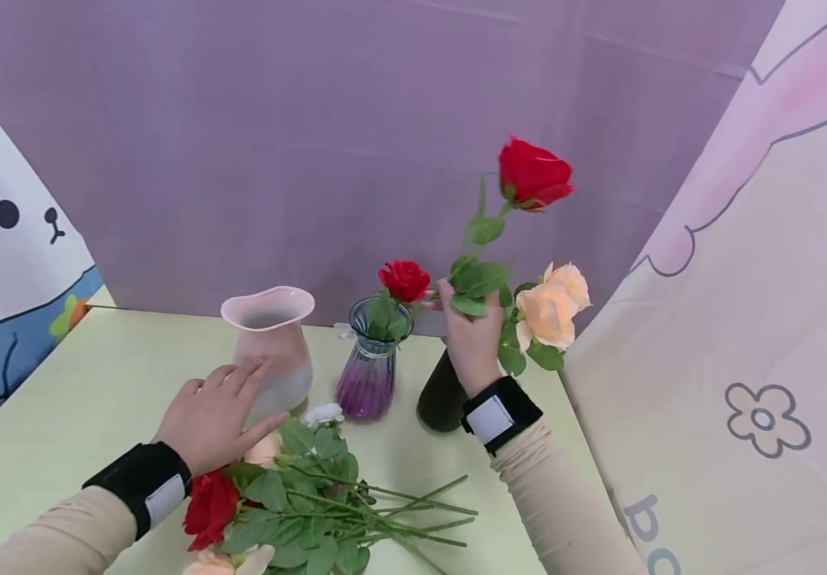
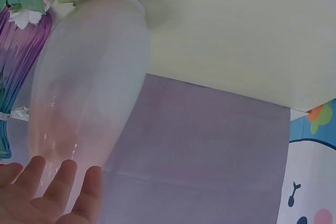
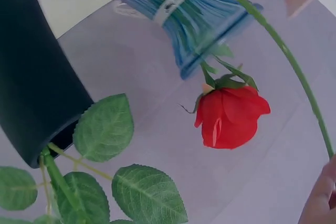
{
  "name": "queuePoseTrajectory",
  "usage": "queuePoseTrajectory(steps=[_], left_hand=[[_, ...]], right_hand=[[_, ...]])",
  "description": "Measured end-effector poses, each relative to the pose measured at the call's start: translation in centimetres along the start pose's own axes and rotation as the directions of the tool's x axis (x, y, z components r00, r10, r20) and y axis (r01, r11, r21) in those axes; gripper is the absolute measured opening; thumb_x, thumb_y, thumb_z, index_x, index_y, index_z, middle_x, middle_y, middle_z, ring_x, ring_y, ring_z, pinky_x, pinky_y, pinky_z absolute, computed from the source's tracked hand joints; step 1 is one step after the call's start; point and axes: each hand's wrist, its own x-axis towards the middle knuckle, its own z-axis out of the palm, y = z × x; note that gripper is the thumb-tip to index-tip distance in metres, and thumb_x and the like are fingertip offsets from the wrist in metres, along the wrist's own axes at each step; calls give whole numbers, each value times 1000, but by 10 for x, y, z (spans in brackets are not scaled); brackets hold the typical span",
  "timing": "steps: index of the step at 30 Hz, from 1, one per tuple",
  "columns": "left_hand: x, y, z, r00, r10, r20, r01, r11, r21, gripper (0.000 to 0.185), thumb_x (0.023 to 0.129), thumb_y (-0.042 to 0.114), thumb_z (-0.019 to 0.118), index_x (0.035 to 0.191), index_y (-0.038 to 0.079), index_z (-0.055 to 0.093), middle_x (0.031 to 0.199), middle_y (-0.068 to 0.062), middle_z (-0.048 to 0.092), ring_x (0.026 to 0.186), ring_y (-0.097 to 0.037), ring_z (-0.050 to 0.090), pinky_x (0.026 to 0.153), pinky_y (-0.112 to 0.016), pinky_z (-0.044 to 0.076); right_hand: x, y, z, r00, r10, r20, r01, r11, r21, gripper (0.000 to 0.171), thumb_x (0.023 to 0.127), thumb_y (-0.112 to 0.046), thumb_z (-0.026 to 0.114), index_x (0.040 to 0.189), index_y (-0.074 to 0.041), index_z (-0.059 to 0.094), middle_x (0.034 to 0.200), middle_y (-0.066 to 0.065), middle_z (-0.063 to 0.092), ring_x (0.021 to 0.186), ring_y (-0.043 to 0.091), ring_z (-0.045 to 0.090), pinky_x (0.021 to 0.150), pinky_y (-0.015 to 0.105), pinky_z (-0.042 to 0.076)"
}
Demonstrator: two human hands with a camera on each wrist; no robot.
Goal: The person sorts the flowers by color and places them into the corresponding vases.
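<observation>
My right hand (image 1: 474, 343) grips the stem of a tall red rose (image 1: 535, 174), its bloom raised above the vases. In the right wrist view, the lower end of this green stem (image 3: 294, 64) overlaps the rim of the ribbed blue-purple glass vase (image 1: 367, 383). That vase holds a shorter red rose (image 1: 404, 279). Behind my right wrist stands a dark vase (image 1: 440, 395) with peach roses (image 1: 550, 307) leaning right. My left hand (image 1: 212, 415) has its fingers extended, fingertips overlapping the pink-and-white vase (image 1: 291, 355) in the head view; it holds nothing.
On the pale yellow table (image 1: 147, 359) lies a pile of loose flowers with green leaves (image 1: 312, 519), stems pointing right. Among them are a red rose (image 1: 210, 509) and a white flower (image 1: 323, 414). A purple backdrop (image 1: 276, 144) and printed cloth sides (image 1: 737, 319) surround the table.
</observation>
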Motion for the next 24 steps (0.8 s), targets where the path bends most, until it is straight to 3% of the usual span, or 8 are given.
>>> queuePoseTrajectory(steps=[3,7,14,17,20,24], left_hand=[[0,3,-4,1000,5,0,-5,1000,10,105,72,95,38,158,42,10,165,18,6,144,-27,36,89,-72,39],[0,5,-7,1000,5,1,-5,1000,17,105,72,96,38,158,42,9,166,17,5,144,-27,36,91,-72,39],[-3,5,10,1000,5,3,-5,1000,6,107,71,96,38,158,42,9,166,18,5,142,-31,38,88,-75,39],[-4,10,15,1000,7,2,-7,1000,-8,106,71,96,38,158,41,9,165,18,5,142,-31,38,87,-74,39],[-9,16,23,1000,5,13,-5,1000,-30,105,72,95,38,158,41,9,165,19,5,144,-30,36,86,-74,40],[-22,22,36,1000,-5,25,7,999,-49,103,72,95,38,157,44,10,165,21,6,146,-27,34,86,-73,39]], right_hand=[[7,1,-4,997,-29,-66,31,999,36,48,93,-20,70,134,-10,48,117,22,62,85,38,73,82,46,60],[7,15,-3,997,-8,-80,10,1000,23,49,94,-22,69,135,-11,46,119,20,62,89,35,73,86,43,59],[-3,78,2,997,48,-68,-54,995,-82,41,94,-31,69,129,-16,53,117,15,64,88,27,74,84,39,60],[-7,107,2,992,100,-76,-113,975,-193,48,93,-41,68,133,-22,51,119,8,66,87,20,74,85,38,59],[-11,131,4,985,143,-92,-165,930,-329,51,89,-51,68,132,-30,51,117,2,67,90,12,72,82,36,58],[-20,154,7,973,224,-61,-231,900,-371,51,85,-54,72,128,-36,51,109,-1,69,88,10,71,71,34,60]])
